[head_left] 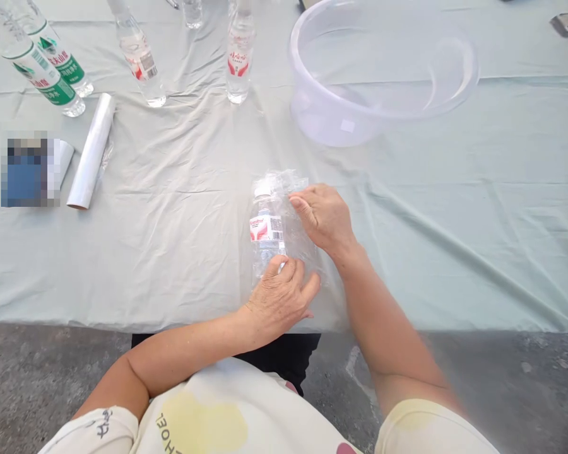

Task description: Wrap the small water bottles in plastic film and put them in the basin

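A small water bottle with a red and white label lies on the cloth, its cap end pointing away from me. Clear plastic film covers it and spreads out to its right; I cannot tell whether it is a loose sheet or a bag. My right hand pinches the film beside the cap end, thumb pressed to the fingers. Down at the bottle's base, my left hand has its fingers bent and closed on the film, partly hiding the base.
A translucent basin stands at the back right. Upright bottles, one with a red label and one with a green label, stand at the back. A roll of film lies at left by a blurred box. The cloth-covered table ends near my body.
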`<state>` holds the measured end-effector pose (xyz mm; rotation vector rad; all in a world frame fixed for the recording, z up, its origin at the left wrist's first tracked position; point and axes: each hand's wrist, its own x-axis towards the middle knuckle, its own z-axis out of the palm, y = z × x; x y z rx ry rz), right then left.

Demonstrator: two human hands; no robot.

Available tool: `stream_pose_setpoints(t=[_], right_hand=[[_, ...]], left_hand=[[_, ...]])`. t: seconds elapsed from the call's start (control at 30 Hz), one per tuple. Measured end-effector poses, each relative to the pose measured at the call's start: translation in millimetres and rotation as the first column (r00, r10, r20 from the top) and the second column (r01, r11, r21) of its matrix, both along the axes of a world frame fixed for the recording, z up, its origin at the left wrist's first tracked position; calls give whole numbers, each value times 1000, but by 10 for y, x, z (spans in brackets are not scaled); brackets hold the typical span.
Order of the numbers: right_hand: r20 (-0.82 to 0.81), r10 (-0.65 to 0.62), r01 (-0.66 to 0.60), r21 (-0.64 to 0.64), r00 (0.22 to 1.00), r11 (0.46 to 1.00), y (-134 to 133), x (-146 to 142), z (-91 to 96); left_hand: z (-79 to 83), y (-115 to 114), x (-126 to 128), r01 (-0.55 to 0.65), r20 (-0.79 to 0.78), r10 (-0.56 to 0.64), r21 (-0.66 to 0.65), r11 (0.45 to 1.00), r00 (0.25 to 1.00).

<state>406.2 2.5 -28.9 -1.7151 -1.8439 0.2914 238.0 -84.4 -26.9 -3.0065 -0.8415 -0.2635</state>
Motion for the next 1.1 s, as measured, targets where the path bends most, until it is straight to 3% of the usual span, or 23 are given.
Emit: stream_pose_setpoints(t=[0.07,0.13,0.23,0.37,0.47,0.57,0.63,0.7,0.73,0.77,0.83,0.93,1.1], right_hand=[[-73,-80,83,48,994,995,-32,-41,133],[-94,0,2,26,996,1000,-65,-145,231],[-7,100,-100,-120,995,988,-61,-325,278],[115,-27,61,-301,993,952,9,-355,271],[107,-66,104,-411,992,906,-1,-210,274],[-24,-64,48,-429,998,902,-73,-21,244],[-130,-91,32,-401,987,916,-137,101,189],[-214,-156,70,-364,964,929,-208,214,120],[-240,-197,106,-347,951,932,-246,264,87],[-255,-238,145,-335,937,931,-285,307,58],[-256,-294,208,-314,921,926,-365,360,16],[-197,-289,245,-220,937,944,-474,333,-5],[-40,-170,159,-192,985,968,-544,148,-22]], left_hand=[[14,-7,31,11,23,-11,-16,1000,1000],[12,-8,67,34,52,-33,-27,999,998],[-22,16,176,60,74,-55,-61,996,996],[-62,70,357,193,95,-181,-138,971,979],[-18,39,345,402,174,-367,-245,882,914],[78,-57,144,554,359,-429,-421,718,829],[133,-80,-45,519,480,-272,-517,681,834],[155,-19,-221,372,562,48,-608,701,826],[152,40,-292,288,576,223,-661,693,787],[141,111,-347,186,540,390,-731,656,746],[101,260,-409,43,404,616,-857,514,676],[37,410,-399,24,245,720,-953,302,649],[17,444,-263,158,154,737,-985,65,659]])
